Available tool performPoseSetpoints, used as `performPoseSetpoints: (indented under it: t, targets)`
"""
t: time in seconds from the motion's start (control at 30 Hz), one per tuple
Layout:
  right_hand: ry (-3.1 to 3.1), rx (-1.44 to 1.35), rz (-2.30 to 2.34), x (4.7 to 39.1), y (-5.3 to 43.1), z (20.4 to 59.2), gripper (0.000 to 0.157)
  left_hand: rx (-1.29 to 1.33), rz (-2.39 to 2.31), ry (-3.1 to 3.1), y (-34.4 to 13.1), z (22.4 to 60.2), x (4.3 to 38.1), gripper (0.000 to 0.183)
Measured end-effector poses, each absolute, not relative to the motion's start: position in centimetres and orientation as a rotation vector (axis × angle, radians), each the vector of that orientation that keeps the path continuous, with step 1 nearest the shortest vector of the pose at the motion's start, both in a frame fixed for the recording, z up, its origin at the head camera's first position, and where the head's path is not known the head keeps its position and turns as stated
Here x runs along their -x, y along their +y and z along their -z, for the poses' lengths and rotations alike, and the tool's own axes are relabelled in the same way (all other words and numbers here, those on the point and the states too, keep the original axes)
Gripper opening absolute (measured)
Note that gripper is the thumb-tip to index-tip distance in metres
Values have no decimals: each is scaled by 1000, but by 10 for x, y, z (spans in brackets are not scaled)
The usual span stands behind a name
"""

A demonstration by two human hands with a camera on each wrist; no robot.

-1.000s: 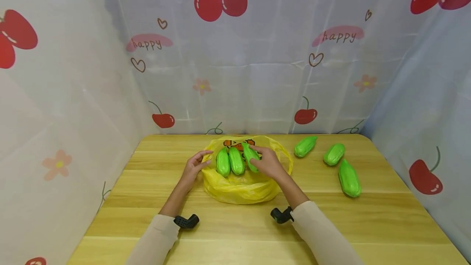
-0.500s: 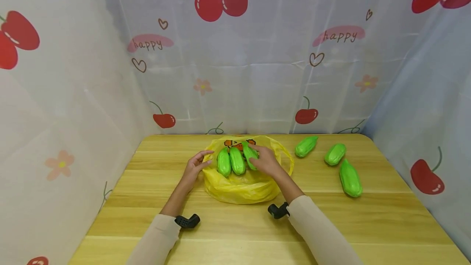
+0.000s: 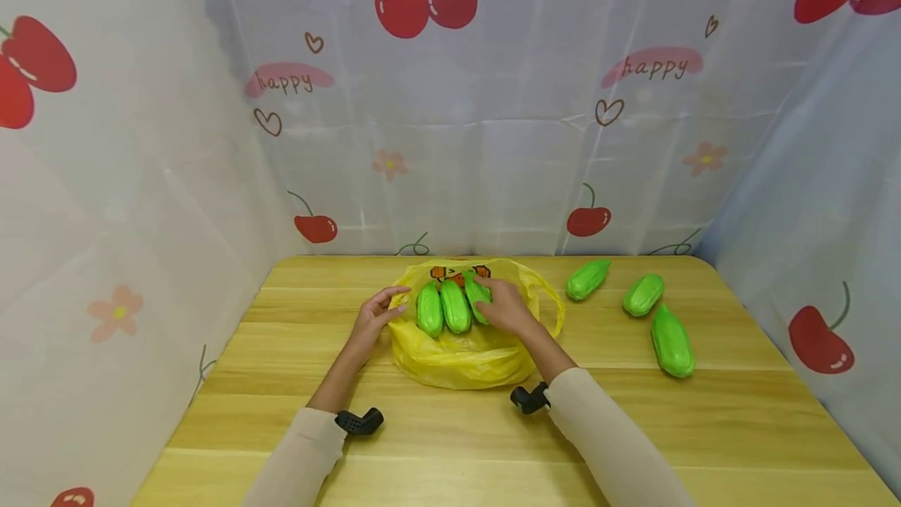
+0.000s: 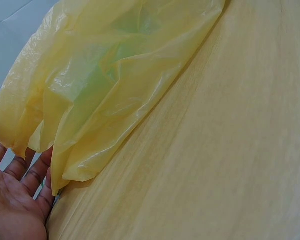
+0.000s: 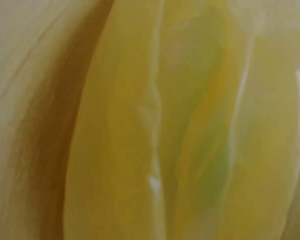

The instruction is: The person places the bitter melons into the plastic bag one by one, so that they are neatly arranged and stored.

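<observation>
A yellow plastic bag (image 3: 457, 370) with an orange cartoon print lies with its mouth wide. Inside, side by side, are three glossy green ridged pieces shaped like gourds: a left one (image 3: 429, 310), a middle one (image 3: 456, 307) and a right one (image 3: 476, 300). My right hand (image 3: 508, 307) reaches in and holds the right gourd between thumb and fingers. At the bag's left edge is my left hand (image 3: 369, 318), palm loose, its fingers (image 4: 37, 172) partly hidden behind the plastic. In the right wrist view the bag's side (image 5: 120, 125) hides the right hand.
Three more green gourds stand apart on the wooden table (image 3: 450, 436): one at the back (image 3: 587, 280), a shorter one (image 3: 644, 295) and a longer one (image 3: 672, 343) to the right. A printed curtain (image 3: 450, 100) encloses the table's back and sides.
My right hand has shifted slightly left, bringing the right gourd up against the middle one and narrowing the gap. The left hand stays at the bag's edge.
</observation>
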State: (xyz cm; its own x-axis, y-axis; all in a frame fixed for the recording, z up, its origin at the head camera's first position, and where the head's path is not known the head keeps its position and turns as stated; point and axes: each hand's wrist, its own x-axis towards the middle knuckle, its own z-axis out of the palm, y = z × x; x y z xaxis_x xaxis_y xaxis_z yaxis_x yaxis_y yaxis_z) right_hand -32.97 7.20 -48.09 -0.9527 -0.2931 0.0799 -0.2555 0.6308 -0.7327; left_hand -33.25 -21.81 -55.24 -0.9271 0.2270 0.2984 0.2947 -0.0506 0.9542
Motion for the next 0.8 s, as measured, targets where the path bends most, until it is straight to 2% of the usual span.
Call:
performPoseSetpoints:
  t: [0.8]
  targets:
    - [2776,429,1271,326,67,486,58,567,2174,-2133,-218,552,332,41]
